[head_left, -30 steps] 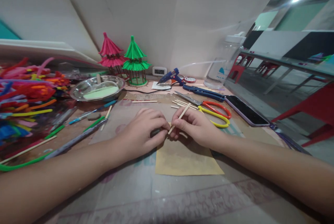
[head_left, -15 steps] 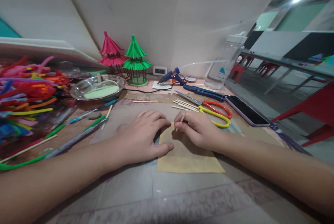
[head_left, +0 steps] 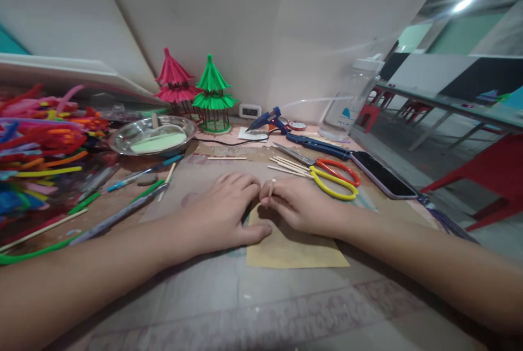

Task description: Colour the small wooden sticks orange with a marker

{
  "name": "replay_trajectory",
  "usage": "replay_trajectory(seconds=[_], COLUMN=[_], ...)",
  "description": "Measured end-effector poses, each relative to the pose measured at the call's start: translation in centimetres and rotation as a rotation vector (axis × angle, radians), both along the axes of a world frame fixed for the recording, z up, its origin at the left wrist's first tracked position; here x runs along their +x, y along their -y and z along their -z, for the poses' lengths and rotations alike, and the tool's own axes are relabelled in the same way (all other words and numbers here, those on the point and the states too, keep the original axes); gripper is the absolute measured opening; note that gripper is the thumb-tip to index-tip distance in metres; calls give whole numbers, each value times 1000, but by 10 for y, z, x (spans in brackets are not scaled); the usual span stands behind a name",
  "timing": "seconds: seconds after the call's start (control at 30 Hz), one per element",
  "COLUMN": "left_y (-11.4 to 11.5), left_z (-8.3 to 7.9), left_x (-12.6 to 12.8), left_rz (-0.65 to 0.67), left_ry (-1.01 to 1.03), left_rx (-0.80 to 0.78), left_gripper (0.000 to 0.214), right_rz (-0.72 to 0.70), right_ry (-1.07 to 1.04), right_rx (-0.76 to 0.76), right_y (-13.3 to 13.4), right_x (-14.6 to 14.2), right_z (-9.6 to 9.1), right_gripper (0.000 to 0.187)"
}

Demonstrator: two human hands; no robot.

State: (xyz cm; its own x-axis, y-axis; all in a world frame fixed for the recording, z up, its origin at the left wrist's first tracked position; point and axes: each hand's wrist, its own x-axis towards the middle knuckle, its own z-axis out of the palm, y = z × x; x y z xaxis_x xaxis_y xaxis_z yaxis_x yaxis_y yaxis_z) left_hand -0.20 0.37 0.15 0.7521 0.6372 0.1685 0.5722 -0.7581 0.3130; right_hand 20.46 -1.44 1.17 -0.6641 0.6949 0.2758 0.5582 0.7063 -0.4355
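My left hand (head_left: 223,210) lies flat, palm down, with its fingers together; the thumb presses the left edge of a tan paper sheet (head_left: 296,246) on the table. My right hand (head_left: 300,205) rests on the sheet's far edge and pinches a short wooden stick (head_left: 271,186), held nearly upright, its tip poking up between the two hands. The fingertips of both hands almost touch. Several more loose wooden sticks (head_left: 288,165) lie just beyond my right hand.
Red-and-yellow scissors (head_left: 329,175), blue cutters (head_left: 318,145), a blue glue gun (head_left: 267,120) and a phone (head_left: 382,174) lie at the right. A metal dish (head_left: 153,136), pens and a pile of pipe cleaners (head_left: 36,144) fill the left. Pink and green paper pagodas (head_left: 212,95) stand behind.
My left hand went from a pinch to lying flat on the paper. My right hand swung the stick from slanted to nearly upright and shifted left toward the left hand.
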Motion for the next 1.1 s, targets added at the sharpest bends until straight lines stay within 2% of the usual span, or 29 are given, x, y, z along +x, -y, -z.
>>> replay_trajectory(seconds=[0.17,0.5,0.63,1.0,1.1], left_y=[1,0,0,-1,-1], left_z=[-2,-3,-3,-1,-1], left_x=[1,1,0,1,0], left_rz=[10,-17,0,-12,4], left_ry=[23,-23,-6,9,30], left_rx=[-2,-18,-12,-12,-1], left_gripper=[32,35,33,34,32], right_rz=[-49,-39,-56,-27,-55], right_ry=[-17,-25,-31,-29,-25], right_rx=[17,60,-1,9,-34], right_y=[0,-6,-5,-5,-4], right_x=[-1,-1,-2,-3,-4], right_z=[-1,0,1,1,0], right_gripper=[20,16,17,17,18])
